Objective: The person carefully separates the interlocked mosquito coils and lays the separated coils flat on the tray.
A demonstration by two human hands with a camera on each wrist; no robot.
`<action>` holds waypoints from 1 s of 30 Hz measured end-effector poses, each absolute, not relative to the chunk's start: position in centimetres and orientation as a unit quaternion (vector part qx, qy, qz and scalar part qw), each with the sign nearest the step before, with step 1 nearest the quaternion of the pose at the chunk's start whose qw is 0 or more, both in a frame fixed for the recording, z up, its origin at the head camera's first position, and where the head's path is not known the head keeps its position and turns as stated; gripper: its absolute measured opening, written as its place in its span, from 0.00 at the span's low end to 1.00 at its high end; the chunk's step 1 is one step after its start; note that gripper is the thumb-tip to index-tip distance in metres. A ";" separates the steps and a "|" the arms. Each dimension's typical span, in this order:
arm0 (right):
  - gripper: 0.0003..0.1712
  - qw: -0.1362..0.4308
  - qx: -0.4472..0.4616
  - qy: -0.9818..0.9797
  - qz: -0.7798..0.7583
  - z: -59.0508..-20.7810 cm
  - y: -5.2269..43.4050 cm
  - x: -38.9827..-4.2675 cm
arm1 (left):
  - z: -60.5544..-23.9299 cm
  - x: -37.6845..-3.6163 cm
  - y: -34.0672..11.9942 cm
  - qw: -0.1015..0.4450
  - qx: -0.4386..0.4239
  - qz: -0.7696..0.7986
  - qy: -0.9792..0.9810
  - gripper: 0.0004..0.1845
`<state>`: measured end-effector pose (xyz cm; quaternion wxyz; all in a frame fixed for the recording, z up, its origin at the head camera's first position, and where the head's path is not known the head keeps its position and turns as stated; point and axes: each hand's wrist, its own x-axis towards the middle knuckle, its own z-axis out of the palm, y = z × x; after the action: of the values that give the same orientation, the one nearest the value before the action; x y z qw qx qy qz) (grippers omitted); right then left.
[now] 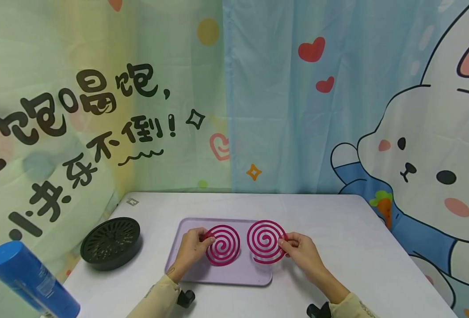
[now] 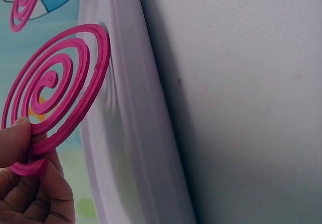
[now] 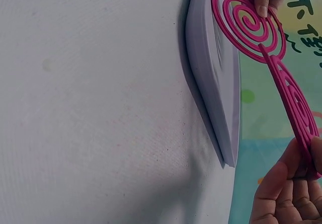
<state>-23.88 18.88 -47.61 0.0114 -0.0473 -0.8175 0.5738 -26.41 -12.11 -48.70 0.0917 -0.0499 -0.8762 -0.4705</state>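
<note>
Pinching one pink spiral coil (image 1: 223,245) by its rim in my left hand (image 1: 190,249) and the other coil (image 1: 265,241) in my right hand (image 1: 303,252), both raised above the lilac tray (image 1: 222,276) on the desk (image 1: 349,238), I judge these thin rings could snap if I squeeze or twist.

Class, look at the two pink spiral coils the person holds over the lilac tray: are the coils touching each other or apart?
Apart. In the head view the left pink spiral coil and the right pink spiral coil show a strip of lilac tray between their rims.
</note>
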 end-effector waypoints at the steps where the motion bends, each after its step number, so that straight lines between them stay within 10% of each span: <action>1: 0.13 0.011 -0.046 -0.817 0.575 -47.6 18.9 -23.9 | -48.7 -26.4 -12.1 0.092 -0.050 -0.470 -0.877 0.06; 30: 0.12 0.009 -0.044 -0.812 0.583 -47.7 18.7 -23.9 | -48.4 -26.9 -12.4 0.106 -0.051 -0.424 -0.898 0.06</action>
<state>-23.89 18.70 -47.75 0.0092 -0.0442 -0.8116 0.5825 -26.86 -12.44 -48.42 0.1057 -0.0507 -0.8982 -0.4237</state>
